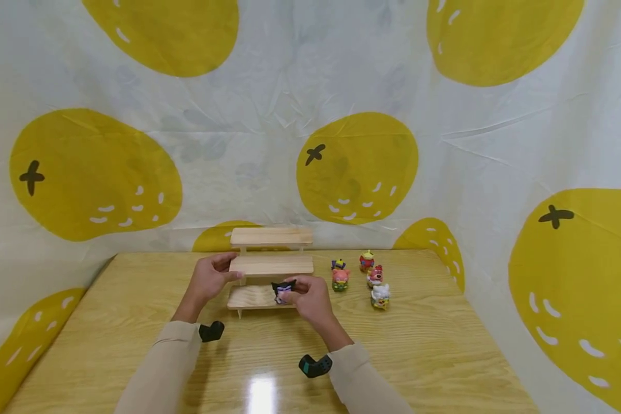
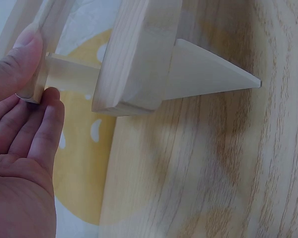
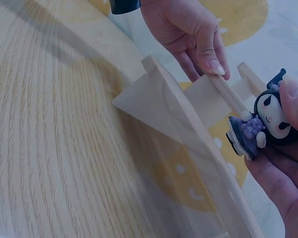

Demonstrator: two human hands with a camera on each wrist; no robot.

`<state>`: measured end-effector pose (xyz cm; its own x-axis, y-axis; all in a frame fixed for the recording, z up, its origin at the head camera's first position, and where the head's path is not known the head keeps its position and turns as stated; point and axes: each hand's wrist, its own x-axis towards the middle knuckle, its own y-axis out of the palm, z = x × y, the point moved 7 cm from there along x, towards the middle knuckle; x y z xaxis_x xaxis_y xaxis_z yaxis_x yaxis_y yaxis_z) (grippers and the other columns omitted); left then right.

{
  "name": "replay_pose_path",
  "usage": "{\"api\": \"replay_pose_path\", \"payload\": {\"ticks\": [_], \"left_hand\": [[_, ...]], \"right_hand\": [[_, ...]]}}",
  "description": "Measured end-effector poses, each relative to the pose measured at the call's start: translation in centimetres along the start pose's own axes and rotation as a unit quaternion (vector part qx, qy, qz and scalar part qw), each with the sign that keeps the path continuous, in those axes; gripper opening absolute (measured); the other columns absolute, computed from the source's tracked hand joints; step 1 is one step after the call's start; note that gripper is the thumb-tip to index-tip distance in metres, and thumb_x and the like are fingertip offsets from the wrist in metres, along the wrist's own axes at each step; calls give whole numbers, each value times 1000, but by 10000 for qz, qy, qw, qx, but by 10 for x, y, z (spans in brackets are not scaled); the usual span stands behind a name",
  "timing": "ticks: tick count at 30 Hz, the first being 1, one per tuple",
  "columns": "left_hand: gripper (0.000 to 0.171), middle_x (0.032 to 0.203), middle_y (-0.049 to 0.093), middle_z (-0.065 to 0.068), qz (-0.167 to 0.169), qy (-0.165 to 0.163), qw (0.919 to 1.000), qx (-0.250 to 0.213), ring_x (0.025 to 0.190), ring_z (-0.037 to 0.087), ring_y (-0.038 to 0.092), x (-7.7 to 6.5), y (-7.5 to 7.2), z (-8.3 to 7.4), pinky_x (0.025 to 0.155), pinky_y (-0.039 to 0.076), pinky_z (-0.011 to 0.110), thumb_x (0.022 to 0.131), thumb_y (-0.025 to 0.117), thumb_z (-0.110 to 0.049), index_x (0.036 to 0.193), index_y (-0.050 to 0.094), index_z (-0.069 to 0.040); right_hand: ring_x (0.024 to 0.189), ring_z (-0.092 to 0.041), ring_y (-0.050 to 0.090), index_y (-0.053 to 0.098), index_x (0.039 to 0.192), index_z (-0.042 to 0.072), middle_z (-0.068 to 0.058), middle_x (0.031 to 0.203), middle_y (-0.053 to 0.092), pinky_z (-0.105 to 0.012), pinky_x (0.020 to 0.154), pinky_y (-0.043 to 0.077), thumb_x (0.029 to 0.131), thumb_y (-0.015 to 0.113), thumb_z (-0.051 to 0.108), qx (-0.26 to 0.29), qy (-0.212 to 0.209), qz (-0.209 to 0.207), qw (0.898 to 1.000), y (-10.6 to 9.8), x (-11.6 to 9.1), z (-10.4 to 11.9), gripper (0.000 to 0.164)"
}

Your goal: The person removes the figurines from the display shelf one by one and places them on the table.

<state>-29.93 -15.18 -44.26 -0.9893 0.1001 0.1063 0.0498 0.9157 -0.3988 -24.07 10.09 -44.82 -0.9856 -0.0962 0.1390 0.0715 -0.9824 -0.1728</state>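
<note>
A three-tier wooden display shelf [image 1: 271, 265] stands at the back of the table. My left hand [image 1: 209, 280] grips the left end of its middle tier; in the left wrist view the thumb [image 2: 29, 35] lies on top of the board and the fingers are beneath. Between the thumb and fingers of my right hand [image 1: 314, 303] is a small figurine with a black pointed hood [image 3: 270, 116], a white face and a purple piece at its chest. It is held just over the right part of the bottom tier [image 1: 253, 295]; whether it touches the board I cannot tell.
Right of the shelf stand several other figurines: a pink one [image 1: 340, 280], a white one [image 1: 380, 296], a red-capped one [image 1: 375, 275], one with a yellow top [image 1: 367, 261] and a dark blue one [image 1: 338, 264]. A fruit-patterned curtain [image 1: 269, 172] hangs behind the table [image 1: 419, 345].
</note>
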Motion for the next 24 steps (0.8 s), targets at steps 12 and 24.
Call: {"api": "replay_pose_path", "payload": {"ticks": [12,24], "left_hand": [[61,151,57,23,8,37,10000,-33,139,37,58,-1,-1,1,109,54,43,92,81,-13,147,58,0],[60,154,54,22,67,20,10000,57,142,37,55,0,-2,0,113,50,47,94,80,-16,148,58,-1]], "right_hand": [[102,-30,77,78,110,-4,-26,110,77,-29,80,66,90,77,-3,-60,-107,-41,9999,-9,-4,2,20],[100,-30,78,76,113,-5,-28,111,77,-37,81,67,91,76,-4,-99,-64,13,9999,-19,-6,-1,22]]}}
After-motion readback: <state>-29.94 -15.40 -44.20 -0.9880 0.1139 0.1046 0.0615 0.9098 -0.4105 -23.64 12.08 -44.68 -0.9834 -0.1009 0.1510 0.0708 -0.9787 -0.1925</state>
